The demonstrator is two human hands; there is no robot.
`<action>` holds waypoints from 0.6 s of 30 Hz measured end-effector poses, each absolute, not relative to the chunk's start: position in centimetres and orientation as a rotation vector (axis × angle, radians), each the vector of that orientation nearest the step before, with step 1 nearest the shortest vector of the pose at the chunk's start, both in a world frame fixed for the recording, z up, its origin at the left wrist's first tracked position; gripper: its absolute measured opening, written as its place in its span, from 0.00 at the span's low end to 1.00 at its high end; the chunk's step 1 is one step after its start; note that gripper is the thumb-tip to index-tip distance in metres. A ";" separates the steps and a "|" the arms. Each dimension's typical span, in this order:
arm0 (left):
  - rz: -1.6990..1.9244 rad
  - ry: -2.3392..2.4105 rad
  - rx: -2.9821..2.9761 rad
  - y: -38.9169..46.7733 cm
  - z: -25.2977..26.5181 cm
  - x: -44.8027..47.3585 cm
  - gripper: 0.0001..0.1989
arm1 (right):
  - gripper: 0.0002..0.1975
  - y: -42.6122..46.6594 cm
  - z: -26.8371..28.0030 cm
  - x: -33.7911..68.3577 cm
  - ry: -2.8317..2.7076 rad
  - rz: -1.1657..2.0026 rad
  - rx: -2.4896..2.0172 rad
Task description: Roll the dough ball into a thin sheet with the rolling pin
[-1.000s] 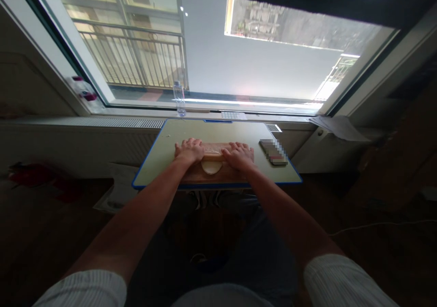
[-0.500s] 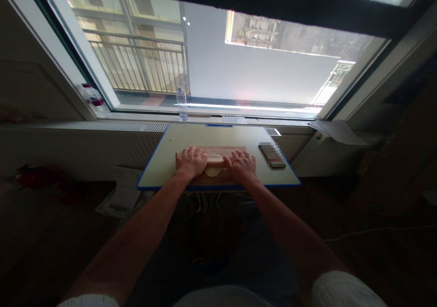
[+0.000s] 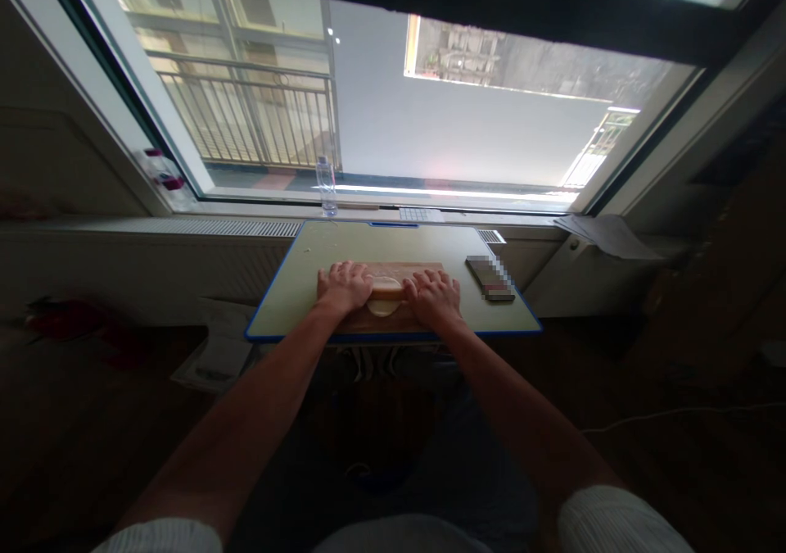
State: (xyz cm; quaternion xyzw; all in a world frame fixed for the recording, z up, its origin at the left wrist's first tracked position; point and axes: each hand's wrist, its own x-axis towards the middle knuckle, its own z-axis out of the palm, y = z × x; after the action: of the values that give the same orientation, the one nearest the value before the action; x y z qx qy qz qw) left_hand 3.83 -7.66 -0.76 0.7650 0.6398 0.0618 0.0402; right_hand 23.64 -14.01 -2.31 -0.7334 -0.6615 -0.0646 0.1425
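My left hand (image 3: 345,285) lies over the left end of a wooden rolling pin (image 3: 387,291), its fingers curled over the far side. My right hand (image 3: 433,297) covers the pin's right end in the same way, the thumb toward the middle. Under the pin is a flat, pale round of dough (image 3: 384,308), which shows in front of it and behind it. The dough rests on a wooden board (image 3: 423,268). Both palms hide the pin's ends.
The board lies on a small pale table with a blue edge (image 3: 319,250). A phone (image 3: 490,278) lies on its right side. A clear bottle (image 3: 327,186) stands on the sill by the window, with another bottle (image 3: 164,169) at the left. Papers (image 3: 607,237) lie at the right.
Both hands stay on the rolling pin, which has shifted very slightly away from me over the dough. Little else differs.
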 end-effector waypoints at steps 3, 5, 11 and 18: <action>0.135 1.952 2.316 -6.9 -0.7 3.9 0.30 | 0.25 -13.5 -2.3 23.7 -1.910 -0.196 -2.129; 0.113 1.945 2.308 -6.3 -0.7 4.0 0.31 | 0.24 -13.1 -2.3 23.7 -1.907 -0.182 -2.156; 0.085 1.906 2.309 -5.0 -0.6 4.1 0.30 | 0.25 -11.8 -2.0 24.0 -1.891 -0.117 -2.170; 0.051 1.867 2.300 -3.3 -0.6 4.3 0.31 | 0.27 -10.4 -1.4 24.2 -1.931 -0.028 -2.236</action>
State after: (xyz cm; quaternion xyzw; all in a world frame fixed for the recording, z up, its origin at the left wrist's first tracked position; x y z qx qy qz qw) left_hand 4.29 -3.31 -0.58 0.7731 0.6277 0.0171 0.0894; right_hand 24.24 -10.37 -1.40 -0.7535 -0.6507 -0.0096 0.0933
